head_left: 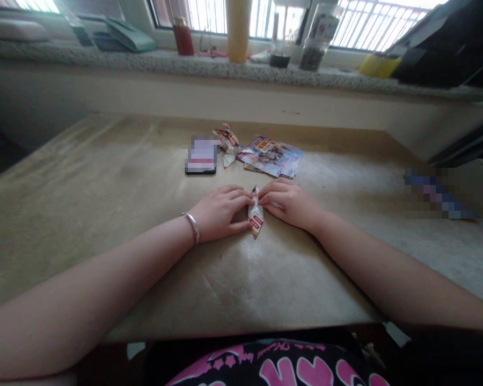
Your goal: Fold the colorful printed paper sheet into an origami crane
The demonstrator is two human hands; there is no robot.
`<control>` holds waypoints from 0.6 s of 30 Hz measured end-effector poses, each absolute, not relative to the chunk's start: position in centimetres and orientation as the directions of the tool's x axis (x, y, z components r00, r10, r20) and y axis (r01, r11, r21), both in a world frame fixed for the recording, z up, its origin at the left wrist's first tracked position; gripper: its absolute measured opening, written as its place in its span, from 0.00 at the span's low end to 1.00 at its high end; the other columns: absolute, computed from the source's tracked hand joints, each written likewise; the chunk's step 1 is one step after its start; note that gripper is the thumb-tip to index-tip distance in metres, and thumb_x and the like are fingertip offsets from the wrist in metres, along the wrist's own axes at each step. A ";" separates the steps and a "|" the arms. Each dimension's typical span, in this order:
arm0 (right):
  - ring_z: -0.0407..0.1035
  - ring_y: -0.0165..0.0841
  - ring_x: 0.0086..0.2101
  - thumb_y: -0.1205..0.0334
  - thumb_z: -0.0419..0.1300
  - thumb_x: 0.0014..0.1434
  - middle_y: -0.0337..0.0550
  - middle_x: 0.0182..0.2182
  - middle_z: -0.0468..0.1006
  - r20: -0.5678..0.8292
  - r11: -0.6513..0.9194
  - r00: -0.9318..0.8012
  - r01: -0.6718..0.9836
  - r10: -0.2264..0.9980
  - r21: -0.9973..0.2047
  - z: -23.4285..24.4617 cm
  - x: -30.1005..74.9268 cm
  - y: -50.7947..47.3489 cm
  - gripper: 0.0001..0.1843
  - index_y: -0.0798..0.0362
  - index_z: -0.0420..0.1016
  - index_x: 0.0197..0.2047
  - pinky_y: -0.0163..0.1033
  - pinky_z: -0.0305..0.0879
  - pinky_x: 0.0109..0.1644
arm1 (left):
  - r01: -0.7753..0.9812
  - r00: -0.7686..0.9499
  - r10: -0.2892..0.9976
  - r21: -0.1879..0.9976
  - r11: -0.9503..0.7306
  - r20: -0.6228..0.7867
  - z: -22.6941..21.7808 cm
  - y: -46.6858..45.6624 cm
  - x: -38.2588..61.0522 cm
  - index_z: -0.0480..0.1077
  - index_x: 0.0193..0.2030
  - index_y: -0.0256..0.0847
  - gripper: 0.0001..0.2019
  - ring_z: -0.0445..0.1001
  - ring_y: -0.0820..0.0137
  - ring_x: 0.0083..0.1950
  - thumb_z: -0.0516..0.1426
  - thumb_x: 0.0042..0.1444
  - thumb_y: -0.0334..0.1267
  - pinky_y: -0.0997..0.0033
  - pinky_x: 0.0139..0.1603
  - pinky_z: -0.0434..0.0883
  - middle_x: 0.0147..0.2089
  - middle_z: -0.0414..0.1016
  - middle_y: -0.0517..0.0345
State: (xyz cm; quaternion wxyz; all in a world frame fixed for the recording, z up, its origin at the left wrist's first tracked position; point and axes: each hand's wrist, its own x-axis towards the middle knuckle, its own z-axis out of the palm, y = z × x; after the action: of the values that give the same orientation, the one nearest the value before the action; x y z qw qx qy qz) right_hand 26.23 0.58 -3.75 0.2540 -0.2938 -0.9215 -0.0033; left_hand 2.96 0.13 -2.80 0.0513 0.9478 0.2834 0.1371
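Note:
A small folded piece of printed paper (256,214), white with red marks, lies on the brown table (104,182) between my two hands. My left hand (219,212), with a silver bangle on its wrist, presses its fingertips against the paper's left side. From the other side, my right hand (290,202) pinches the same paper, its fingers pressed together. Both hands rest on the tabletop.
Behind my hands lie a black phone (202,155), another folded paper figure (227,143) and a small stack of colourful printed sheets (271,156). A blurred blue object (440,199) sits at the right. The stone window ledge (225,67) holds bottles and jars.

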 end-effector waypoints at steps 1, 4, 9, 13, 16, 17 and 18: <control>0.71 0.36 0.42 0.64 0.56 0.61 0.44 0.39 0.80 0.466 0.841 -0.722 0.531 0.512 -0.101 -3.6 26.3 0.5 0.08 0.51 0.77 0.37 0.43 0.68 0.48 | 0.523 0.801 0.551 0.176 -0.834 0.233 -2.7 0.1 3.0 0.69 0.53 0.39 0.22 0.66 0.59 0.60 0.57 0.58 0.50 0.58 0.63 0.64 0.57 0.72 0.51; 0.71 0.36 0.40 0.62 0.53 0.64 0.44 0.37 0.80 0.436 0.852 -0.773 0.523 0.461 0.025 -3.1 26.4 0.1 0.11 0.52 0.77 0.38 0.41 0.68 0.45 | 0.522 0.797 0.552 0.180 -0.834 0.244 -2.5 0.0 3.0 0.69 0.52 0.38 0.21 0.68 0.60 0.59 0.57 0.57 0.50 0.58 0.62 0.65 0.56 0.72 0.50; 0.72 0.35 0.42 0.60 0.50 0.67 0.46 0.39 0.80 0.346 0.860 -0.837 0.492 0.424 0.135 -2.5 26.4 -0.3 0.14 0.53 0.77 0.41 0.39 0.67 0.44 | 0.496 0.814 0.527 0.179 -0.850 0.244 -2.5 0.1 2.8 0.71 0.47 0.37 0.17 0.68 0.59 0.59 0.56 0.58 0.48 0.56 0.62 0.66 0.58 0.72 0.48; 0.72 0.36 0.43 0.60 0.48 0.67 0.46 0.42 0.80 0.288 0.843 -0.845 0.509 0.451 0.174 -2.3 26.3 -0.6 0.15 0.52 0.76 0.43 0.40 0.66 0.45 | 0.470 0.839 0.487 0.126 -0.874 0.245 -2.5 0.5 2.3 0.73 0.47 0.39 0.14 0.68 0.58 0.61 0.56 0.59 0.44 0.53 0.61 0.68 0.59 0.71 0.51; 0.71 0.37 0.44 0.62 0.49 0.67 0.46 0.44 0.79 0.262 0.857 -0.863 0.484 0.433 0.178 -2.2 26.3 -0.8 0.15 0.52 0.77 0.43 0.41 0.65 0.45 | 0.428 0.864 0.430 0.071 -0.901 0.263 -2.2 0.7 2.1 0.73 0.49 0.41 0.13 0.69 0.59 0.60 0.55 0.59 0.40 0.54 0.61 0.68 0.58 0.73 0.53; 0.71 0.37 0.44 0.63 0.49 0.67 0.46 0.44 0.80 0.257 0.861 -0.866 0.478 0.429 0.174 -2.1 26.3 -0.9 0.14 0.51 0.77 0.43 0.41 0.65 0.44 | 0.412 0.871 0.412 0.058 -0.909 0.267 -2.2 0.8 2.1 0.73 0.50 0.41 0.13 0.69 0.59 0.59 0.55 0.60 0.39 0.55 0.61 0.68 0.57 0.73 0.53; 0.71 0.36 0.43 0.63 0.50 0.66 0.46 0.43 0.80 0.255 0.863 -0.867 0.477 0.429 0.169 -2.1 26.3 -1.0 0.14 0.51 0.77 0.43 0.41 0.65 0.43 | 0.401 0.877 0.399 0.050 -0.915 0.268 -2.2 0.9 2.1 0.73 0.51 0.41 0.14 0.70 0.60 0.58 0.54 0.60 0.39 0.56 0.60 0.68 0.56 0.74 0.53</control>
State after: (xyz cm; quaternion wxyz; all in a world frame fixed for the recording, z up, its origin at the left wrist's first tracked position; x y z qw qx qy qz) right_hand 26.26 -0.95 -2.07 0.1047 -0.2359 -0.9594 -0.1139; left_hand 2.09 0.85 -2.16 -0.0034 0.9688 0.2065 0.1374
